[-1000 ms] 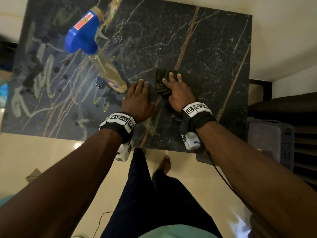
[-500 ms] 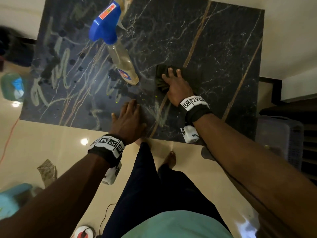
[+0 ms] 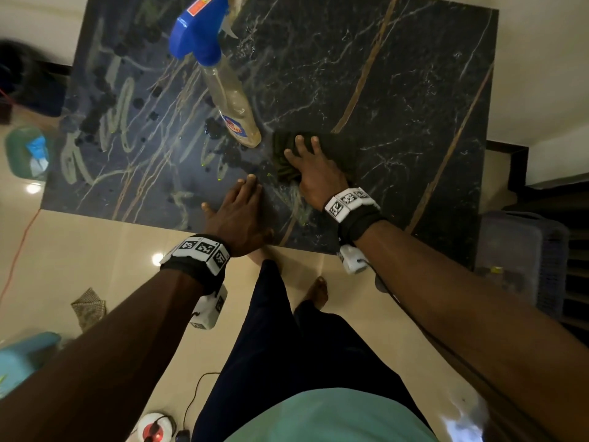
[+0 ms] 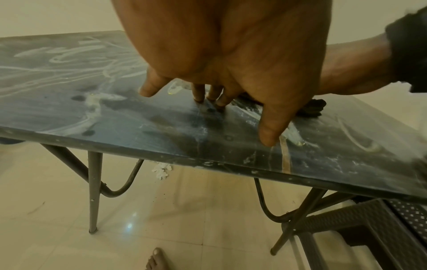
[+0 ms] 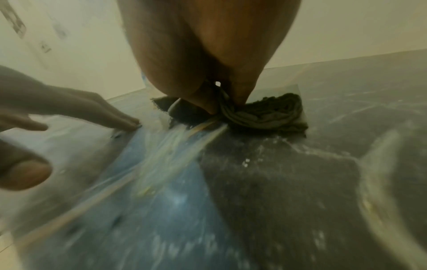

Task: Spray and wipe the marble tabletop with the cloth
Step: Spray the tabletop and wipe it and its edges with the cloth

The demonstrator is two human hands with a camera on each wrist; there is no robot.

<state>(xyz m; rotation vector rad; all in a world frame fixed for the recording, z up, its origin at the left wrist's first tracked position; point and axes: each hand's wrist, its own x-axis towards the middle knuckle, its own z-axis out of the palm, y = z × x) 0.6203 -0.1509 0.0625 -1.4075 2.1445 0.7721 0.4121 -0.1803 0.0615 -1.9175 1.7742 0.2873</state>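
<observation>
Cloth [image 3: 322, 154]: dark, bunched into folds, lying on the marble tabletop [image 3: 398, 100] near its front edge, just right of the spray bottle [image 3: 223, 81]. My right hand [image 3: 314, 173] lies on top of it, fingers spread and nearly straight, pressing it flat; in the right wrist view the thumb digs into the folds, so it is more a press than a grip. Judgement: soft, limp, probably damp; it will bunch and slide unless loaded from above with the whole palm. Best hold is the thick middle, loose frayed edge tucked under.

Left hand [image 3: 237, 212]: empty, fingers straight, fingertips [image 4: 199, 95] propped on the wet surface beside the cloth, apart from it.

Tabletop: pale smeared streaks and dark droplets over its left half; the right half looks drier. Likely slick where wet. Bottle stands upright, blue trigger head, base touching nothing but the slab.

Floor: a rag [image 3: 89, 307] and a lidded bin [image 3: 526, 256] near the table.
</observation>
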